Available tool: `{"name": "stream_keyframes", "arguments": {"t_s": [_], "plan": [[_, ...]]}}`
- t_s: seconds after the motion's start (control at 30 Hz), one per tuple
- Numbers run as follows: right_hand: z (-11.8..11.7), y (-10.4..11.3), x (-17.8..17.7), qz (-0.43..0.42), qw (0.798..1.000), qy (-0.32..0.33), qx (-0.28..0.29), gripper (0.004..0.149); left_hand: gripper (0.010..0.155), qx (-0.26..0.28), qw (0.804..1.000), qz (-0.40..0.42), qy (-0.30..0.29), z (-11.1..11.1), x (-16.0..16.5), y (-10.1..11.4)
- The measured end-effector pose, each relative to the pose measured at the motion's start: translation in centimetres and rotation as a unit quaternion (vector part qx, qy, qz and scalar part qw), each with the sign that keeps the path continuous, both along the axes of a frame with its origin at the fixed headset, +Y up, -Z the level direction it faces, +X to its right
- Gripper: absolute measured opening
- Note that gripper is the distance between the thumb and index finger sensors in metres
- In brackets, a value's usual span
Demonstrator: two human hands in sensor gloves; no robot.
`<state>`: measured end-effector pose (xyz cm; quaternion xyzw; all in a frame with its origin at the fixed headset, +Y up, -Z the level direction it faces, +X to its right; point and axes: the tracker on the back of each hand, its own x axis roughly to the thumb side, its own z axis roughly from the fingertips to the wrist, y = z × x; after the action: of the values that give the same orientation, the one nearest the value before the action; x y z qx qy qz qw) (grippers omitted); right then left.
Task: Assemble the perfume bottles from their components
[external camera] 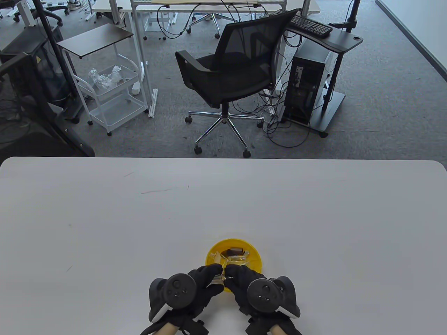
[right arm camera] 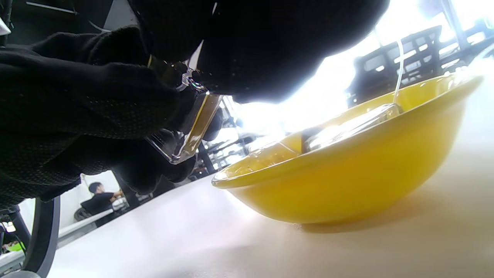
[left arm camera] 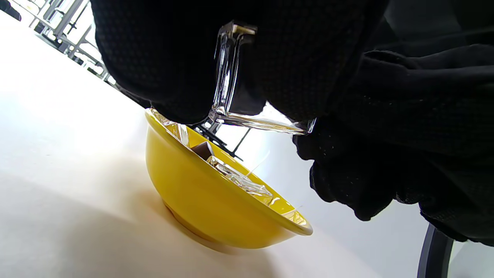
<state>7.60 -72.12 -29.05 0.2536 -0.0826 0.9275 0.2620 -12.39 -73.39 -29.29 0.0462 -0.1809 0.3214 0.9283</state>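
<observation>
A yellow bowl (external camera: 213, 252) stands near the table's front edge with clear glass bottles (external camera: 237, 260) and a brown cap (external camera: 234, 250) in it. Both gloved hands meet just over the bowl's near rim. My left hand (external camera: 213, 274) grips a clear glass perfume bottle (left arm camera: 231, 96) lifted above the table. My right hand (external camera: 232, 274) pinches the same bottle's top end, where a gold-edged collar (right arm camera: 156, 63) shows. In the right wrist view the bottle (right arm camera: 193, 123) hangs left of the bowl (right arm camera: 347, 185). What sits between the right fingertips is hidden.
The white table (external camera: 104, 226) stretches wide on both sides and behind the bowl. Beyond its far edge stand an office chair (external camera: 230, 73), a white cart (external camera: 111, 94) and a computer stand (external camera: 310, 83). A person (right arm camera: 101, 197) sits far off.
</observation>
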Motion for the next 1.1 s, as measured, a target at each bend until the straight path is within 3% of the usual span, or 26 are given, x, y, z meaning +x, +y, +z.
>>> {"name": "stream_keyframes", "arguments": {"t_s": [0.13, 0.37, 0.57, 0.8, 0.97, 1.1], "plan": [[-0.1, -0.2, 0.2, -0.004, 1.0, -0.001, -0.007, 0.047, 0.055, 0.0, 1.0, -0.008, 0.001, 0.1, 0.1, -0.1], [-0.3, -0.2, 1.1, -0.091, 0.996, -0.012, -0.02, 0.048, 0.055, -0.006, 1.0, 0.009, 0.006, -0.1, -0.4, 0.0], [-0.4, 0.3, 2.1, -0.083, 0.996, -0.026, -0.006, 0.047, 0.055, -0.013, 0.999, 0.026, 0.025, -0.3, -1.1, 0.0], [-0.3, -0.4, 0.5, 0.072, 0.996, 0.024, -0.053, 0.054, 0.055, -0.01, 0.998, 0.041, 0.053, -0.7, -2.4, 0.1], [0.0, -1.0, -1.0, 0.19, 0.981, 0.028, -0.035, 0.058, 0.055, -0.021, 0.996, 0.058, 0.066, -1.0, -3.2, -0.1], [0.1, -1.6, -1.8, 0.234, 0.971, 0.028, -0.041, 0.06, 0.055, -0.019, 0.996, 0.053, 0.064, -1.0, -3.2, -0.1]]}}
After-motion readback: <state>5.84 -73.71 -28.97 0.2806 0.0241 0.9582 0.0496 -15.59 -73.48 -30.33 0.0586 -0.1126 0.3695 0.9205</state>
